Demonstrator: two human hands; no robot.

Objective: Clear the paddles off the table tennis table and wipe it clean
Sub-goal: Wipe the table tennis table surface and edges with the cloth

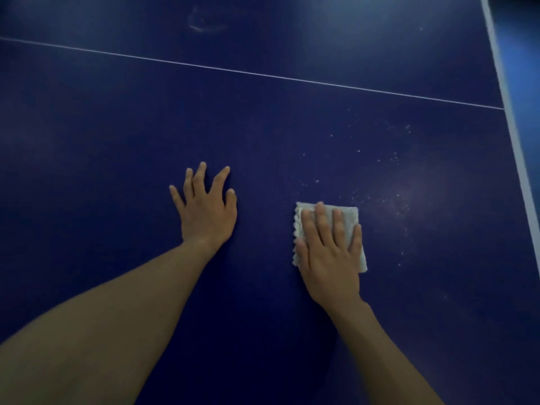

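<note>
The dark blue table tennis table [117, 141] fills the view. My right hand [330, 252] lies flat with straight fingers on a folded white cloth [347, 213], pressing it against the table top. My left hand [206, 209] rests on the bare surface to the left of the cloth, fingers spread, holding nothing. White specks and a dusty smear [400, 197] lie just right of the cloth. No paddle is in view.
A thin white centre line [263, 75] crosses the table from left to right. The white edge stripe [514, 135] marks the table's right border, with blue floor beyond it. A faint curved scuff [204, 27] shows at the far side.
</note>
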